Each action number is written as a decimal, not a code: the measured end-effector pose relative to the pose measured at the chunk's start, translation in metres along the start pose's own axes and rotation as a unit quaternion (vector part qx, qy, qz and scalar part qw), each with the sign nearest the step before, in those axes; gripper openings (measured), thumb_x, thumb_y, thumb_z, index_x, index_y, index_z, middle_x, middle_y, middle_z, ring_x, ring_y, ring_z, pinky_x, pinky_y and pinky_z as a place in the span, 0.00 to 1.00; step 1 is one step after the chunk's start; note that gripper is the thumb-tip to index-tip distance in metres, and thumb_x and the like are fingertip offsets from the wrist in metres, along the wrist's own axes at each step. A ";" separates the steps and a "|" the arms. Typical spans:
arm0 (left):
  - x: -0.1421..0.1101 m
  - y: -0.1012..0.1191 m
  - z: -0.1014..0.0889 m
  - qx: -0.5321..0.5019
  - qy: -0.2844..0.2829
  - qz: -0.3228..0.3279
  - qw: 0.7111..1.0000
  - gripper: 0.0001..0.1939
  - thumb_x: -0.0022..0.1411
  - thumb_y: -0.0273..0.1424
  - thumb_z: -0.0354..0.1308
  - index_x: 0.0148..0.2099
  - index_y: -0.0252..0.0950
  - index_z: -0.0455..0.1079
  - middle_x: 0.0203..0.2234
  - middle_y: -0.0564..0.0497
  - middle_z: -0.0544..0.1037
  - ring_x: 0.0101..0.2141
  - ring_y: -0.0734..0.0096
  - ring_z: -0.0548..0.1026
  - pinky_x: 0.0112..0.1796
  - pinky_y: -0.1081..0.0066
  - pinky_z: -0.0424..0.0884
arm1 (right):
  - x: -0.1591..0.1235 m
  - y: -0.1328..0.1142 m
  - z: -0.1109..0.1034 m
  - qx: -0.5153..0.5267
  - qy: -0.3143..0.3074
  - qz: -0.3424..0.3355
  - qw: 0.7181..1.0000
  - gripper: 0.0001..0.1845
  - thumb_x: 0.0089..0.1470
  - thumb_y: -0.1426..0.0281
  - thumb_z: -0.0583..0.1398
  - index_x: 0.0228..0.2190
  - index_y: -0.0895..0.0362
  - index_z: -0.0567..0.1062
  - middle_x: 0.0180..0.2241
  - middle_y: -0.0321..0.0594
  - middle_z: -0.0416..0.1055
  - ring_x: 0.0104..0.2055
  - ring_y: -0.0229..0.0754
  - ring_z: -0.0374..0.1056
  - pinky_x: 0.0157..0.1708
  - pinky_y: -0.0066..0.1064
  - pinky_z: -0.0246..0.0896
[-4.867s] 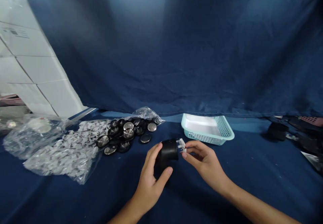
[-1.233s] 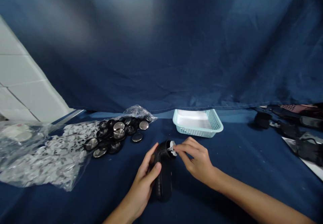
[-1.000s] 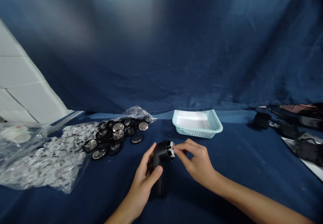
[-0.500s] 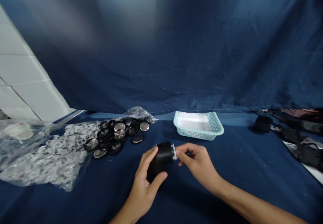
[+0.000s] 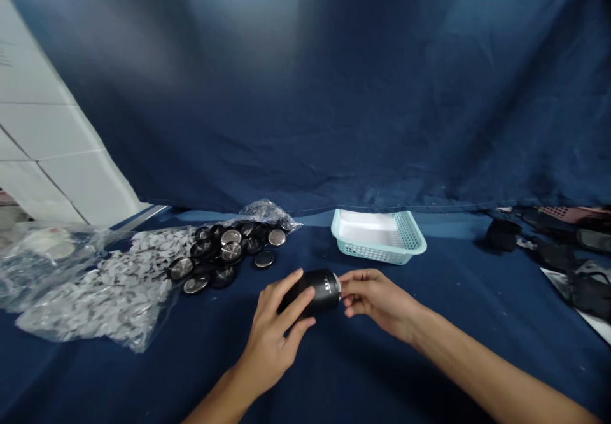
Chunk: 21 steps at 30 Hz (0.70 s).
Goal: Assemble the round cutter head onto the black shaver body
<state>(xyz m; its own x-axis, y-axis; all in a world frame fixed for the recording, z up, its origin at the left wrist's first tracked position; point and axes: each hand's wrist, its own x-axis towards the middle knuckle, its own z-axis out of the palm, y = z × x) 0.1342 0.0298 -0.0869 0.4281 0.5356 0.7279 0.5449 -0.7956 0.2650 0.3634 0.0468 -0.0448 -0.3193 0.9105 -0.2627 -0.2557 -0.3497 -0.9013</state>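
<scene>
My left hand (image 5: 274, 322) is wrapped round a black cylinder (image 5: 321, 291) that lies on its side above the blue cloth. Small white marks show on its surface. At the cylinder's right end, the fingers of my right hand (image 5: 372, 296) pinch a white plastic part (image 5: 337, 286), of which only a pale edge shows. How deep it sits in the cylinder is hidden by the fingertips. Left of my hands lies a pile of round black caps (image 5: 231, 252) with silvery discs, one of them (image 5: 264, 259) a little apart.
A clear bag (image 5: 109, 296) of small white and grey pieces lies at the left. Behind my hands stands a light-blue basket (image 5: 375, 253) with a white bottom. Dark items (image 5: 554, 253) lie at the far right. A blue curtain (image 5: 334, 93) hangs at the back.
The white part stuck out of the cylinder's end; now it is mostly inside. The cylinder has turned, bringing white marks into view, and my left fingers have shifted their hold.
</scene>
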 end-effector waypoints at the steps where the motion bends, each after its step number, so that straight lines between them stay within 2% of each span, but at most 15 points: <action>1: 0.001 -0.001 0.000 0.009 0.004 0.012 1.000 0.35 0.62 0.19 0.57 0.66 0.49 0.53 0.62 0.44 0.58 0.57 0.56 0.62 0.53 0.53 0.64 | 0.001 0.000 -0.002 0.000 -0.004 0.007 1.000 0.10 0.40 0.73 0.68 0.29 0.64 0.79 0.24 0.39 0.71 0.24 0.33 0.65 0.27 0.26 0.70; 6: 0.001 -0.002 0.001 0.018 0.015 0.014 1.000 0.37 0.61 0.20 0.58 0.67 0.46 0.51 0.59 0.42 0.63 0.56 0.55 0.64 0.53 0.53 0.63 | 0.001 -0.003 -0.001 -0.010 -0.003 0.015 1.000 0.10 0.40 0.74 0.69 0.29 0.64 0.80 0.23 0.39 0.71 0.24 0.33 0.66 0.26 0.25 0.70; 12: -0.002 0.004 0.005 -0.075 -0.015 -0.147 0.986 0.38 0.59 0.29 0.62 0.66 0.50 0.50 0.58 0.46 0.64 0.57 0.56 0.65 0.56 0.54 0.64 | -0.008 -0.009 0.008 -0.048 -0.034 -0.022 0.998 0.09 0.44 0.69 0.69 0.29 0.62 0.80 0.25 0.40 0.72 0.26 0.34 0.67 0.28 0.26 0.69; 17: -0.001 0.004 0.004 -0.139 -0.027 -0.216 0.966 0.37 0.60 0.33 0.62 0.66 0.49 0.50 0.59 0.47 0.64 0.58 0.57 0.65 0.59 0.55 0.61 | -0.011 -0.010 0.010 -0.093 -0.025 -0.082 0.992 0.09 0.50 0.70 0.63 0.33 0.60 0.82 0.26 0.40 0.72 0.29 0.36 0.66 0.25 0.25 0.65; 21: -0.002 0.003 0.004 -0.197 -0.044 -0.269 0.942 0.38 0.59 0.36 0.63 0.67 0.49 0.50 0.61 0.46 0.63 0.59 0.55 0.65 0.61 0.54 0.58 | -0.012 -0.009 0.011 -0.214 0.006 -0.153 0.965 0.10 0.53 0.68 0.62 0.37 0.56 0.82 0.29 0.39 0.74 0.29 0.36 0.65 0.24 0.25 0.60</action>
<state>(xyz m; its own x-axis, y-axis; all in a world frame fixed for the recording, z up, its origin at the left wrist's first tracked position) 0.1377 0.0271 -0.0901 0.2341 0.8990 0.3701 0.3970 -0.4359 0.8077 0.3595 0.0367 -0.0299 -0.2769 0.9602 0.0361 0.0642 0.0560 -0.9964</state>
